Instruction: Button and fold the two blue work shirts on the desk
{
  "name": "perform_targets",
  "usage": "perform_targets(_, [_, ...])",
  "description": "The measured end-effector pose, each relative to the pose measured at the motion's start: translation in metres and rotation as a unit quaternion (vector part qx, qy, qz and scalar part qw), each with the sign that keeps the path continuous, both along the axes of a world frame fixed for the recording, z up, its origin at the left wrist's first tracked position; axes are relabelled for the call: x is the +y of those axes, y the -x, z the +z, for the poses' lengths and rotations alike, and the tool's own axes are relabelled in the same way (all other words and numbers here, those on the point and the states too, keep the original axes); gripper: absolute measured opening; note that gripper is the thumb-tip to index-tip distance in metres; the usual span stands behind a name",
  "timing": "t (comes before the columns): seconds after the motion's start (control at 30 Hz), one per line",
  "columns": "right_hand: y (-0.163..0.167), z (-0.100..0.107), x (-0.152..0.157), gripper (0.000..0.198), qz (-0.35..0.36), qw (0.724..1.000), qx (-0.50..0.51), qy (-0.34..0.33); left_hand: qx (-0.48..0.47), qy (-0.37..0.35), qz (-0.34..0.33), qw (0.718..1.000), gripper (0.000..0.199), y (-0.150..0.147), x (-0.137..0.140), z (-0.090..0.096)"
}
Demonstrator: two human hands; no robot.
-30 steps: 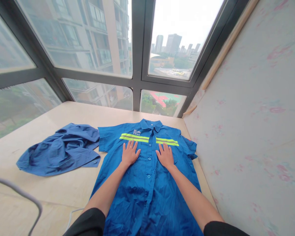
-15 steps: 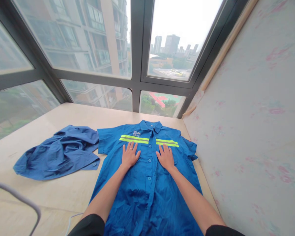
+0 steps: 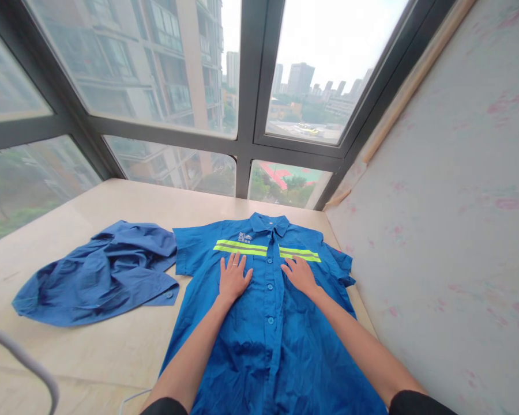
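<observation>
A blue short-sleeved work shirt [image 3: 251, 323] lies spread front side up, its collar toward the window and its button placket running down the middle. Yellow-green reflective strips [image 3: 241, 248] cross the chest, with a white printed logo above the left one. My left hand [image 3: 234, 278] rests flat on the shirt just below that strip, fingers spread, a ring on one finger. On the other side of the buttons, my right hand [image 3: 300, 275] lies on the cloth under the right strip, its fingers extended and slightly bent. The shirt's lower part runs out of view between my forearms.
Crumpled blue cloth [image 3: 99, 276] with a button lies left of the shirt on the pale ledge [image 3: 142, 204]. A grey curved tube [image 3: 23, 354] and a thin white cord [image 3: 132, 397] are at lower left. Windows close off the back; a flowered wall [image 3: 436, 230] stands at right.
The view has shifted slightly. My right hand has turned a little inward, its fingers more bent than before. My left hand stays flat below the strip.
</observation>
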State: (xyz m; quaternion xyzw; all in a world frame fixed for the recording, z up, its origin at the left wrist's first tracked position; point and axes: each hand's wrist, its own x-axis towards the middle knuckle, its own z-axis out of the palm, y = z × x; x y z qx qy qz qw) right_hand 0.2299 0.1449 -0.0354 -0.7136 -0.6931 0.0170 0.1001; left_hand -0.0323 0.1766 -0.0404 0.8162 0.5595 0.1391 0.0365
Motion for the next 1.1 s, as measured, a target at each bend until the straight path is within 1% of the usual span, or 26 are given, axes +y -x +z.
perform_targets(0.07, [-0.007, 0.009, 0.016, 0.039, -0.004, 0.998, 0.052, 0.026, -0.003, 0.001, 0.000, 1.000, 0.060, 0.000, 0.000, 0.001])
perform_targets(0.13, [-0.011, 0.017, 0.033, 0.037, -0.009, 0.996, 0.081, 0.037, -0.006, 0.001, 0.001, 1.000, 0.059, 0.000, 0.000, 0.001])
perform_targets(0.23, [-0.010, 0.023, 0.054, 0.037, -0.008, 0.996, 0.089, 0.017, -0.010, -0.001, 0.002, 1.000, 0.059, 0.000, 0.000, 0.000])
perform_targets(0.33, [0.001, 0.026, 0.067, 0.043, 0.011, 0.996, 0.092, -0.010, -0.017, -0.002, 0.002, 1.000, 0.058, 0.000, 0.001, -0.001])
perform_targets(0.4, [0.011, 0.028, 0.074, 0.048, 0.046, 0.996, 0.075, -0.029, -0.019, -0.003, 0.002, 1.000, 0.058, 0.000, 0.001, -0.002])
perform_targets(0.47, [0.021, 0.029, 0.081, 0.053, 0.092, 0.994, 0.033, -0.042, -0.020, -0.005, 0.001, 1.000, 0.058, 0.000, 0.001, -0.002])
perform_targets(0.53, [0.027, 0.029, 0.089, 0.057, 0.127, 0.991, -0.020, -0.039, -0.020, -0.007, 0.001, 1.000, 0.058, 0.001, 0.001, -0.002])
perform_targets(0.57, [0.029, 0.030, 0.093, 0.060, 0.133, 0.990, -0.041, -0.030, -0.021, -0.008, 0.001, 1.000, 0.058, 0.001, 0.001, -0.002])
perform_targets(0.63, [0.028, 0.030, 0.101, 0.060, 0.130, 0.989, -0.070, -0.011, -0.024, -0.008, 0.000, 1.000, 0.058, 0.001, 0.001, -0.002])
perform_targets(0.7, [0.023, 0.031, 0.109, 0.052, 0.115, 0.990, -0.086, 0.002, -0.028, -0.007, -0.001, 1.000, 0.058, 0.001, 0.000, -0.003])
perform_targets(0.8, [0.013, 0.031, 0.116, 0.040, 0.103, 0.990, -0.094, 0.001, -0.033, -0.003, 0.000, 0.999, 0.058, 0.001, 0.001, -0.003])
perform_targets(0.9, [0.007, 0.030, 0.120, 0.042, 0.099, 0.991, -0.092, -0.006, -0.033, 0.000, 0.001, 0.999, 0.057, 0.001, 0.001, -0.003])
perform_targets(1.0, [0.008, 0.026, 0.123, 0.046, 0.096, 0.992, -0.083, -0.016, -0.034, 0.001, 0.002, 0.999, 0.057, 0.001, 0.000, -0.002])
perform_targets(1.1, [0.012, 0.022, 0.127, 0.048, 0.113, 0.990, -0.075, -0.038, -0.033, 0.002, 0.000, 0.999, 0.057, 0.001, 0.000, -0.001])
